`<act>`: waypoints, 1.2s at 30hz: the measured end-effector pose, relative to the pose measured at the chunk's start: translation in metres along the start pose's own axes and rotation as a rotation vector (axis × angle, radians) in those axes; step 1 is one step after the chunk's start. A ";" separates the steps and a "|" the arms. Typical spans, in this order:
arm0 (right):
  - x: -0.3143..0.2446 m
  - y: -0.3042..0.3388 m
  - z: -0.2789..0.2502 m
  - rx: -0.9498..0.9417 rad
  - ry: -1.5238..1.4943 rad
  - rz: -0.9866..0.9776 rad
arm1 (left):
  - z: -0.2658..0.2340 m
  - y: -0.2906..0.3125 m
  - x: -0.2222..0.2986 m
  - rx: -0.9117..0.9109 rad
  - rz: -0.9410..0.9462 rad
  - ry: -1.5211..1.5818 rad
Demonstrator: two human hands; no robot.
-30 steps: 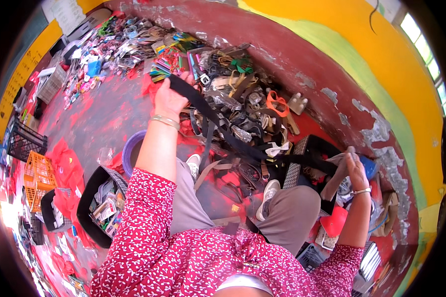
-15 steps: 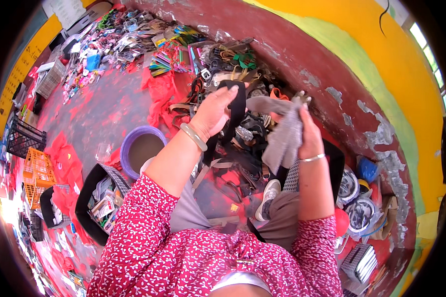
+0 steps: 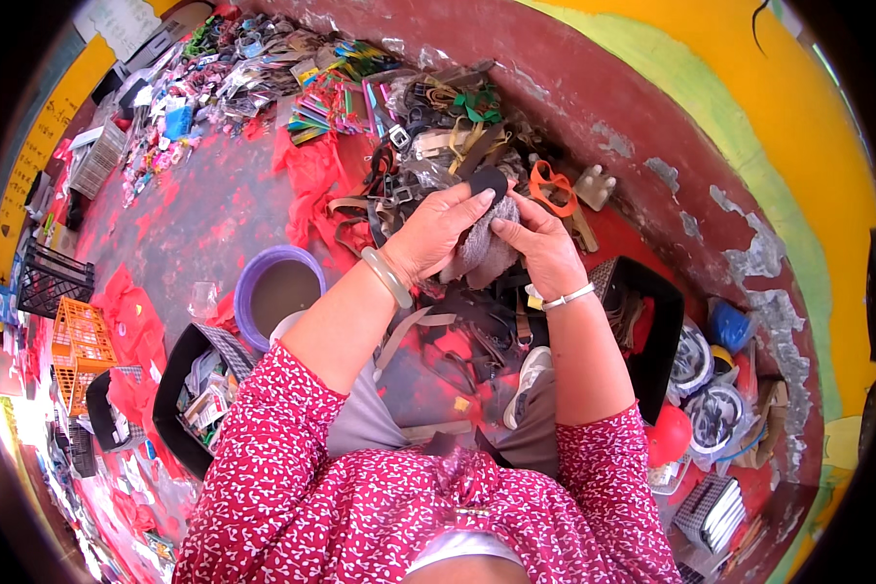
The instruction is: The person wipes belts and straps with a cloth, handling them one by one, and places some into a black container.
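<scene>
My left hand (image 3: 430, 236) is closed on a black strap (image 3: 489, 182), whose end curves up above the fingers. A grey cloth (image 3: 485, 253), soft and fuzzy, hangs bunched against the strap between my hands. My right hand (image 3: 545, 255) pinches the cloth from the other side, its fingertips close to the strap. The rest of the strap is hidden by the cloth and my left hand. Beyond and below my hands spreads a heap of belts and straps (image 3: 477, 146) in black, brown and tan. An orange band (image 3: 552, 188) lies right of them.
A purple bucket (image 3: 247, 297) of murky water stands left of my left forearm. Black boxes flank me, one with packets (image 3: 170, 394), another (image 3: 660, 336) at the right. An orange crate (image 3: 68, 341) sits far left. A peeling red wall (image 3: 691, 209) rises at the right.
My hands have come together; the grey cloth in my right hand has moved left and now meets the black strap. The strap's raised loop is lower and mostly covered.
</scene>
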State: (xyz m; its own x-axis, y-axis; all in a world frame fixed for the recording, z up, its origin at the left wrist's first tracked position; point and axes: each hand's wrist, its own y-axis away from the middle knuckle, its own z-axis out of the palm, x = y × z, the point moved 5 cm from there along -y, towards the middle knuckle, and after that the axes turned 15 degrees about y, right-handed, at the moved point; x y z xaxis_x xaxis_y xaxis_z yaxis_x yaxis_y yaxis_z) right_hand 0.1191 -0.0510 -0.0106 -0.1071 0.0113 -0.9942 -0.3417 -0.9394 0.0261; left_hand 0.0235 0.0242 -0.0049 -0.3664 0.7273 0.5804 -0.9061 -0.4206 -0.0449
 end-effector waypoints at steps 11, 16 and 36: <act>0.003 0.001 -0.006 0.087 0.192 -0.046 | 0.002 -0.002 -0.011 0.042 0.046 -0.040; 0.000 0.006 -0.001 0.026 -0.028 -0.003 | 0.000 -0.001 0.001 0.101 0.166 -0.389; 0.030 0.001 0.018 -0.116 -0.260 0.267 | -0.016 -0.004 -0.016 0.248 -0.085 0.052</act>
State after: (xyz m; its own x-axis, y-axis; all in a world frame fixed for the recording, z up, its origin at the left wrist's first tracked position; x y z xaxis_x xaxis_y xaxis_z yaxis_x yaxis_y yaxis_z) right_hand 0.0987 -0.0452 -0.0387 -0.4161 -0.1659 -0.8941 -0.1638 -0.9534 0.2532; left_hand 0.0296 0.0224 -0.0271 -0.3071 0.7901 0.5305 -0.8571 -0.4719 0.2067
